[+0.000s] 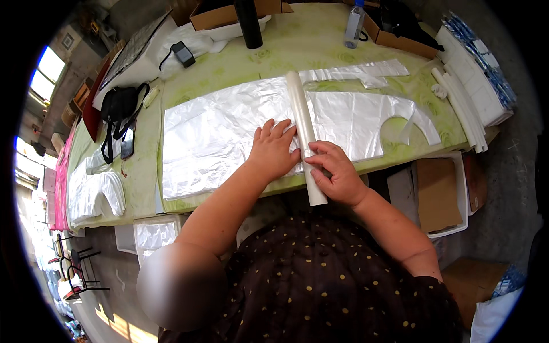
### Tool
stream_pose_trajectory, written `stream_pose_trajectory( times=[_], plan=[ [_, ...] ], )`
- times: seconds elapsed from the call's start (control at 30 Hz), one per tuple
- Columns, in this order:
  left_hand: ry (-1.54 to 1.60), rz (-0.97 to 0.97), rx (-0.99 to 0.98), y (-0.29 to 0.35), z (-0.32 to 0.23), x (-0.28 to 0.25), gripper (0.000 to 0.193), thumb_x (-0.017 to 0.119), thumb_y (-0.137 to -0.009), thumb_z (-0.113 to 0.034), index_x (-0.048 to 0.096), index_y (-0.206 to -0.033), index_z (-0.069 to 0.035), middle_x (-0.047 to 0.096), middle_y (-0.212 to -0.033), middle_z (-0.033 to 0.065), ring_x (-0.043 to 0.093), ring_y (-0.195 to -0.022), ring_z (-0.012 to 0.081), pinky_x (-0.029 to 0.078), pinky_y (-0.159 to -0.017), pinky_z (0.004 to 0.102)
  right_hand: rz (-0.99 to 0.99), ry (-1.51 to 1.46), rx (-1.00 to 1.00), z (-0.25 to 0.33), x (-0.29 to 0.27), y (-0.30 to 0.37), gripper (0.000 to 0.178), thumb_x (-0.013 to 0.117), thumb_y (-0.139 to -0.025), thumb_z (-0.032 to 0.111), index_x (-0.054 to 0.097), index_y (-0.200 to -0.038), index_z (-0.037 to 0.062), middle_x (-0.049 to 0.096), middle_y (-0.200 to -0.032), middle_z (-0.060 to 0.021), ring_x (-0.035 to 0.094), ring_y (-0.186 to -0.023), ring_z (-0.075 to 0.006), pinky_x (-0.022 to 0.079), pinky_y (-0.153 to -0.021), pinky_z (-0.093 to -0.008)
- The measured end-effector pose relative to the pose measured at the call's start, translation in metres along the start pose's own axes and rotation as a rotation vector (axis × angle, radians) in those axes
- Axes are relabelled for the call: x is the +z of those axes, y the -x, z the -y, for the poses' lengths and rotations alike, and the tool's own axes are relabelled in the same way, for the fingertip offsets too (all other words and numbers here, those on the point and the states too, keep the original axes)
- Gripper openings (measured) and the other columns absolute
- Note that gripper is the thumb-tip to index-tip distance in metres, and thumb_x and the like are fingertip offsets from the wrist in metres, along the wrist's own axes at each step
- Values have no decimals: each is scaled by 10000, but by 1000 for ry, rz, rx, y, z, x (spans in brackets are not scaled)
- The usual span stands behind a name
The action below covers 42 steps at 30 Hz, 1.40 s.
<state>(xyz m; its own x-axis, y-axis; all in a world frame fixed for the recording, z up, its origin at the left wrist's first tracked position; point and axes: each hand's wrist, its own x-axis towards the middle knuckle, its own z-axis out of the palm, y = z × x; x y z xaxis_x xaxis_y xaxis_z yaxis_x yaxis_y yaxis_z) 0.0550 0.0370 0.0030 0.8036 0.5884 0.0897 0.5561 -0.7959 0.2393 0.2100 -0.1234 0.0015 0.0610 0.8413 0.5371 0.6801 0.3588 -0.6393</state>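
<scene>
A white translucent plastic apron [229,128] lies spread across the table, its curved neck loop at the right. Across its middle rests a long pale tube [302,114], its near end jutting past the table's front edge. Flat on the plastic, just left of the tube, is my left hand [273,148], fingers spread and thumb by the tube's side. My right hand [337,174] is at the tube's near part, fingers curled with the fingertips and thumb on it. Beyond the tube lies a loose plastic strip [354,72].
A green patterned cloth covers the table [309,34]. Toward the back stand a black bottle [248,26] and a clear water bottle [354,26]. At left are a black bag [121,106] and folded white plastic [97,191]. More pale rolls [462,108] lie at the right edge.
</scene>
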Motion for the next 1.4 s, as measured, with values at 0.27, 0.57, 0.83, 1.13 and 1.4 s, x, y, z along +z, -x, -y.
stream_pose_trajectory(
  times=[0.27, 0.57, 0.83, 1.13, 1.4],
  plan=[
    [399, -35, 298, -13, -10, -58, 624, 675, -848, -185, 538, -1455, -133, 394, -1563, 164, 355, -1444, 386, 338, -1182, 457, 47, 44, 5, 12, 3, -9, 256, 696, -811, 80, 703, -1066, 65, 618, -1281, -141, 555, -1206, -354, 456, -1039, -442],
    [241, -230, 104, -17, 5, -35, 249, 748, -863, -243, 706, -1070, -111, 631, -1297, 116, 495, -1324, 402, 411, -1091, 468, -47, 104, 126, 16, -4, 0, 241, 697, -818, 106, 705, -1055, 65, 657, -1186, -139, 576, -1166, -351, 448, -1039, -447],
    [189, -214, 23, 32, 15, -24, 473, 649, -908, -321, 621, -1359, -183, 478, -1540, 103, 329, -1488, 382, 208, -1204, 604, -22, 498, 107, -26, 15, -38, 422, 727, -835, 240, 673, -1236, 120, 480, -1434, -205, 412, -1336, -458, 320, -1145, -536],
    [245, -266, -83, 54, 27, -23, 507, 615, -883, -238, 594, -1385, -167, 465, -1563, 92, 364, -1478, 358, 207, -1201, 598, 291, 699, 368, -61, 62, -164, 543, 573, -918, 517, 594, -1417, 304, 179, -1685, -158, 89, -1547, -444, 62, -1216, -660],
    [231, -330, -128, 59, 31, -15, 491, 652, -850, -256, 642, -1337, -194, 518, -1519, 59, 407, -1449, 327, 196, -1210, 587, 232, 901, 1190, -179, -106, -172, 697, 474, -957, 651, 411, -1562, 311, 93, -1715, -92, 82, -1548, -446, 148, -1196, -684]
  ],
)
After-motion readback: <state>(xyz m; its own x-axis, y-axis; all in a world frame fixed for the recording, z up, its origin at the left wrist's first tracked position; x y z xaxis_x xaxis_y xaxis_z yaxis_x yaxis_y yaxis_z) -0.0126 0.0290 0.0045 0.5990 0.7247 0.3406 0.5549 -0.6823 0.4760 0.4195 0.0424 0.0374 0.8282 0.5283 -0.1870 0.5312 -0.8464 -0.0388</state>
